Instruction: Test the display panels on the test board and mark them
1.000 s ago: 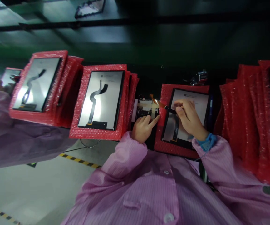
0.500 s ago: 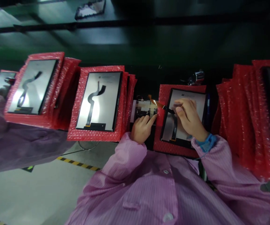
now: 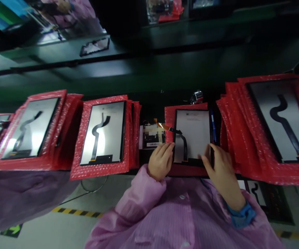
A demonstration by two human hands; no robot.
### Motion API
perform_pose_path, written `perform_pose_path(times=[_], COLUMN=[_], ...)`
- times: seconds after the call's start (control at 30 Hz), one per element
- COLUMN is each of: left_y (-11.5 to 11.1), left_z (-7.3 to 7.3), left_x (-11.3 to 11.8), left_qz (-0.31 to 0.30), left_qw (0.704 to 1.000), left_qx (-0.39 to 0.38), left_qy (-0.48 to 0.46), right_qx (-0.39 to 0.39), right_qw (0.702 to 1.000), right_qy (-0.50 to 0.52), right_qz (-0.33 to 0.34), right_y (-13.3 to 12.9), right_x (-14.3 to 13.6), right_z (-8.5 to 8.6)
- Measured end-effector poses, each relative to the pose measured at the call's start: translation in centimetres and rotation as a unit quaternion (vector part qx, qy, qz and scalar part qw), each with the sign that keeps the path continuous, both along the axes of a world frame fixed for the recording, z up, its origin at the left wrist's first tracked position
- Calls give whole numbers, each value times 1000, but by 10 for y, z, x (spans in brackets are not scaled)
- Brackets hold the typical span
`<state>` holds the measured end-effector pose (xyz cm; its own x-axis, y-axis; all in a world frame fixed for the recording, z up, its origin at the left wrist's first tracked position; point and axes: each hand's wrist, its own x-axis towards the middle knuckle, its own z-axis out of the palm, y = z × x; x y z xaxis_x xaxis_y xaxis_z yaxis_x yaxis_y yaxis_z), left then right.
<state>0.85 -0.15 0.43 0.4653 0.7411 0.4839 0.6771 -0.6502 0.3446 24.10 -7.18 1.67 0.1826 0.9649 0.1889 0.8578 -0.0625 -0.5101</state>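
Note:
A display panel with a silvery back lies on a red bubble-wrap sleeve in front of me. Its black flex cable joins an orange ribbon that runs left to a small circuit board. My left hand has its fingers together at the panel's lower left edge; its thumb is hidden. At the lower right edge, my right hand grips the panel between thumb and fingers, with a blue band at the wrist.
Stacked red sleeves topped with panels stand left and right. A blue pen lies right of the panel, a shiny metal object behind it. Another person's sleeve is at far left.
My right hand has left the cable area over the panel and moved to its lower right edge. My left hand has shifted from the circuit board to the panel's left edge. The view has tilted up.

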Motion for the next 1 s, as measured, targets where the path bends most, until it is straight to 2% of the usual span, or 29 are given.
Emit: perform_pose_path(times=[0.1,0.17,0.23,0.3,0.37,0.43,0.5,0.53,0.6,0.63,0.67,0.73,0.8,0.83,0.87,0.97,1.0], left_y=[-6,-6,-5,-3,1,7,14,18,23,24,26,27,28,29,30,33,35], left_z=[-2,-3,-2,2,9,19,32,40,57,65,73,83,88,88,88,85,83], left_x=[14,16,13,6,-1,-5,-5,-3,1,3,4,5,3,1,0,-7,-9], left_qz=[-5,-2,-7,-17,-17,7,49,64,69,62,56,60,80,90,98,116,123], left_qw=[1000,999,997,989,970,937,900,879,821,783,739,652,597,585,580,576,572], left_qx=[-23,-38,-72,-134,-224,-313,-349,-347,-347,-360,-385,-445,-479,-486,-491,-496,-497], left_qy=[0,-17,-37,-58,-90,-153,-257,-321,-448,-503,-550,-611,-638,-642,-642,-640,-641], right_qx=[-6,-27,-47,-46,-21,12,44,56,66,64,59,32,-4,-15,-15,32,45], right_qw=[998,990,978,973,977,978,966,954,922,910,907,930,958,964,964,931,924], right_qy=[55,128,195,222,211,200,206,216,246,262,274,278,246,227,216,236,249], right_qz=[-35,-56,-60,-43,-4,64,150,200,292,316,313,238,149,136,154,277,286], right_y=[2,2,-1,-6,-9,-6,2,7,17,22,26,32,36,37,37,36,36], right_x=[-1,2,5,3,-7,-24,-43,-51,-67,-74,-80,-93,-103,-106,-109,-108,-106], right_z=[-7,-3,11,35,64,90,105,107,101,93,82,60,41,35,32,30,29])
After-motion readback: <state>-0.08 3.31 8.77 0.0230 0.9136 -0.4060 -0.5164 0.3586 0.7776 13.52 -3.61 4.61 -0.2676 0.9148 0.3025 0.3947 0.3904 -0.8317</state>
